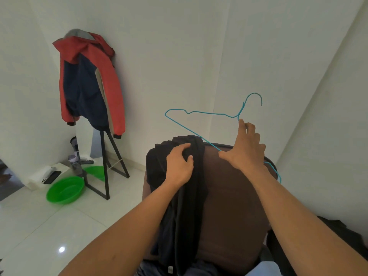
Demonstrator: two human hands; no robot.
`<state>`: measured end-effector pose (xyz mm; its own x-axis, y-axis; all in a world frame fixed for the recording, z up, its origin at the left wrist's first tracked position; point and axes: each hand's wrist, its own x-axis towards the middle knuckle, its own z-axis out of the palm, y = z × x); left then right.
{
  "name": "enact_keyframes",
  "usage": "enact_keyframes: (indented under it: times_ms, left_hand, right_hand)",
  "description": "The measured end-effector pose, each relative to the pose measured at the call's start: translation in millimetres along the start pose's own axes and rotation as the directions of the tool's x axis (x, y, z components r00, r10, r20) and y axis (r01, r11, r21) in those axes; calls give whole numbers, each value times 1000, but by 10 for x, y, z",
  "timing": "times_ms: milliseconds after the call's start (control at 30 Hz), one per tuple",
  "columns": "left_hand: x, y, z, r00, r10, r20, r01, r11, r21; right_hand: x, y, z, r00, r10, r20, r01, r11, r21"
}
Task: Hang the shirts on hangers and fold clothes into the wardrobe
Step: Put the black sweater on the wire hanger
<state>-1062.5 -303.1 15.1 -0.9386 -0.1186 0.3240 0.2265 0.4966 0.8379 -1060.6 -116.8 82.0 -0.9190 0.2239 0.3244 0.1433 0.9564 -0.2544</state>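
Dark shirt [191, 186], draped lengthwise over brown chair back [235, 196], top bunched in gripping left hand [179, 166]; blue wire hanger [207, 113] just right of it, long axis crosswise, neck held in right hand's [247, 148] fingers, thumb spread wide.

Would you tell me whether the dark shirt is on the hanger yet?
Not yet: the shirt lies bunched over the chair back; the hanger is bare.

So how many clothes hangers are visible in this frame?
1. A blue wire hanger, held by the right hand above the brown chair back. The left hand grips only a black garment. Others may be out of view.
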Motion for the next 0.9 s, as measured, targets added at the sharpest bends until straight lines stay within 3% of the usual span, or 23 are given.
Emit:
enact_keyframes:
  times_ms: [167,267,300,367,433,500,567,600,667,733,900]
  left_hand:
    - [37,300,376,954,203,222,-229,969,97]
    - [-18,469,615,838,293,461,-459,835,303]
    - [-29,484,671,790,301,535,-520,791,322]
    - [-47,466,702,733,328,596,-551,800,236]
    - [-48,408,630,750,388,536,-500,863,76]
    - [-7,322,516,812,446,376,-503,862,62]
    - [93,196,393,877,448,175,-481,818,316]
    - [158,123,327,912,390,124,-402,796,452]
    - [293,2,196,970,195,147,-244,749,616]
    - [392,-70,119,972,108,211,-222,726,651]
    - [226,-89,66,929,273,251,-370,729,576]
  right_hand:
    - [128,203,-181,995,74,-61,-68,993,95]
    - [202,326,-306,990,91,-106,-79,991,111]
    - [214,359,-331,990,91,-110,-80,992,99]
    - [218,408,-342,991,86,-107,-78,994,81]
    - [209,431,-313,992,83,-91,-76,994,76]
    - [188,424,-266,994,81,-71,-76,994,79]
    - [171,399,-229,995,75,-63,-69,993,91]
    - [166,382,-216,996,72,-58,-66,993,96]
    - [157,343,-194,997,62,-42,-58,994,91]
    - [145,299,-172,998,47,-30,-44,995,87]
    - [102,185,-126,1000,9,-5,-8,998,60]
